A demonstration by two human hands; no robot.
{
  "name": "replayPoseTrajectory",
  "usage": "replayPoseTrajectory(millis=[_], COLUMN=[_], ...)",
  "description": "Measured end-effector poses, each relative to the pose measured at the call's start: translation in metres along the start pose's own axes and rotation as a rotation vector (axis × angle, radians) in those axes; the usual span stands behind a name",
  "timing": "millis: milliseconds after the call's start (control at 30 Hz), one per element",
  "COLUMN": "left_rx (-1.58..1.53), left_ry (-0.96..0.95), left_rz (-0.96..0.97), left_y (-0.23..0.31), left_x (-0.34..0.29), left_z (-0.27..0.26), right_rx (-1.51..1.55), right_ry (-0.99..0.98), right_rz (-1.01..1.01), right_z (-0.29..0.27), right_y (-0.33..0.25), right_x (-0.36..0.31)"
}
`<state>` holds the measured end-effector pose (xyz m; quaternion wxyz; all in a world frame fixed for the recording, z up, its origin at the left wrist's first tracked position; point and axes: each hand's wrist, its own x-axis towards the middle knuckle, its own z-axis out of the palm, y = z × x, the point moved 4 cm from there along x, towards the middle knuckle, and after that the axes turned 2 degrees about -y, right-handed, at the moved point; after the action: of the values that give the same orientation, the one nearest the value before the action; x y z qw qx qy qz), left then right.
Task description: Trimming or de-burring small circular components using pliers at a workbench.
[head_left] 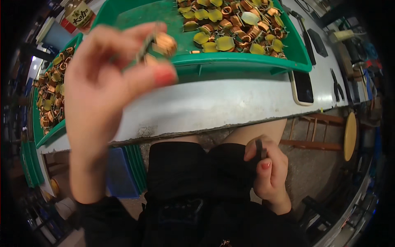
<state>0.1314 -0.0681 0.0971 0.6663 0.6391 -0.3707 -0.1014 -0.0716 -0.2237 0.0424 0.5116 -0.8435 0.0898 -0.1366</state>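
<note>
Raised over the near left corner of a green tray (247,61), my left hand (96,74) pinches a copper-wound coil (165,43) between thumb and fingers. The hand is slightly blurred, and its fingers cover part of the coil. Many similar coils (236,31), several with yellowish plates, are heaped in the tray's right part. One small coppery piece (194,52) lies apart near the tray's front wall. Below the table edge, above my lap, my right hand (271,168) is closed around a thin dark tool (259,149). Its exact kind I cannot make out.
A second green tray (40,138) of coils (50,92) stands at the left. On the table's right lie a phone (303,88) and black-handled pliers (337,86). A jar (78,15) stands at the back left. A round-topped stool (350,136) is below on the right.
</note>
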Motion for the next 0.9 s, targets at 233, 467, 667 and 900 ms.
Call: replayPoseTrajectory(millis=[233,467,667,900], left_rx=[-0.461,-0.510,-0.374,-0.204], left_ry=[0.057,0.099,0.043,0.050], left_rz=[-0.024,-0.024,-0.023,-0.088], left_y=[-0.003,-0.011,-0.008,-0.003], left_x=[-0.068,-0.075,-0.073,-0.074], left_z=[0.054,0.052,0.049,0.046], right_rx=[-0.173,-0.448,-0.479,-0.493], right_ry=[0.053,0.122,0.111,0.015], right_rz=[-0.124,-0.274,-0.207,-0.145], right_z=[0.013,0.015,0.021,0.023], right_y=[-0.031,-0.050,-0.052,-0.051], right_x=[0.016,0.018,0.019,0.017])
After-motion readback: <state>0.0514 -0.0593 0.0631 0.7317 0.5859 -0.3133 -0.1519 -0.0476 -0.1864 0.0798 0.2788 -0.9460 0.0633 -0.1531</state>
